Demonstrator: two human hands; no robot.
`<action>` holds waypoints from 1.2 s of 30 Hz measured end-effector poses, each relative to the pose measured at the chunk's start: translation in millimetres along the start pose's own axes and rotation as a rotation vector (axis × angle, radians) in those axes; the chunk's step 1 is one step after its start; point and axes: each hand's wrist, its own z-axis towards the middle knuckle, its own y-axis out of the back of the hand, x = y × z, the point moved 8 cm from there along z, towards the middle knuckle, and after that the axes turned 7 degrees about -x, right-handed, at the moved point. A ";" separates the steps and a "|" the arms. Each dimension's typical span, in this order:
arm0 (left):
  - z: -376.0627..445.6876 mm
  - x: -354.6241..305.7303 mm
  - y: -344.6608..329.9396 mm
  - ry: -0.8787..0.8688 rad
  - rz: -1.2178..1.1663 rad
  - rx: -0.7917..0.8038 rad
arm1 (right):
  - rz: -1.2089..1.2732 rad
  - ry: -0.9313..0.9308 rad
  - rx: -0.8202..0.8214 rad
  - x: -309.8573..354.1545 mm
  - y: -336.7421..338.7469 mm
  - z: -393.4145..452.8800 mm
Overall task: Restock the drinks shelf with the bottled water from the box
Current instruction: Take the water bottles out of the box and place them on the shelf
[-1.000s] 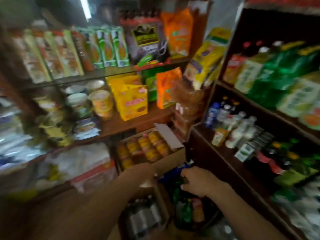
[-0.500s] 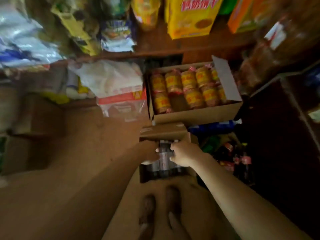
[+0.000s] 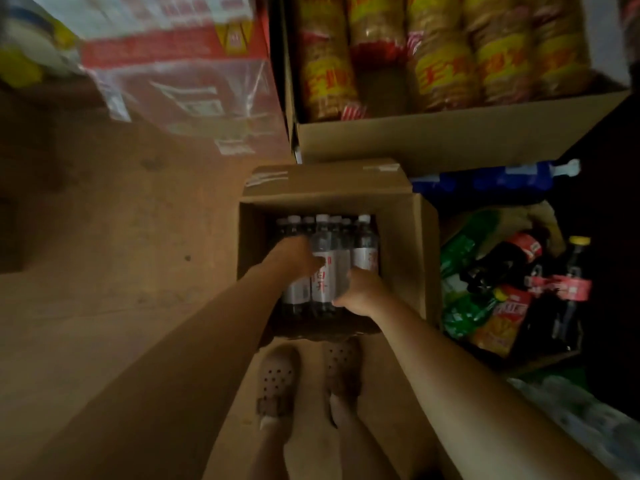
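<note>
View now closer than half a second ago; both hands remain in open cardboard box (image 3: 408, 237) at 12 o'clock of feet. Left hand (image 3: 294, 254) and right hand (image 3: 360, 292) grasp upright clear water bottles (image 3: 323, 271), white caps, pale red-lettered labels.

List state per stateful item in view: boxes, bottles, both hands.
Water box: open, flaps up, on the floor.
Water bottles: capped, upright, in the box.
Middle bottles: held between both hands.
Left hand: grips bottles from the left.
Right hand: grips bottles from the right.
Biscuit box: open, rolls inside.
Cola bottles: capped, lying tilted beside the box.
</note>
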 end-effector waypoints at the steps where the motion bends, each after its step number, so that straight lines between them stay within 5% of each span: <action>1: 17.8 2.5 -7.7 -0.015 0.032 0.015 | 0.047 -0.022 0.009 -7.3 -12.5 13.1; 8: 106.2 16.0 -42.0 -0.082 0.194 0.080 | 0.277 -0.059 0.030 -29.0 -77.2 76.8; 19: 103.9 6.9 -43.6 -0.017 -0.143 -0.063 | 0.456 -0.164 -0.020 -39.9 -65.1 67.7; 28: 10.3 -31.3 35.5 -0.006 -0.412 -0.114 | 0.531 -0.152 -0.097 -28.3 3.0 -43.1; 36: -130.3 -153.3 196.2 -0.264 -0.427 -0.242 | 0.653 0.009 -0.350 23.9 135.6 -185.4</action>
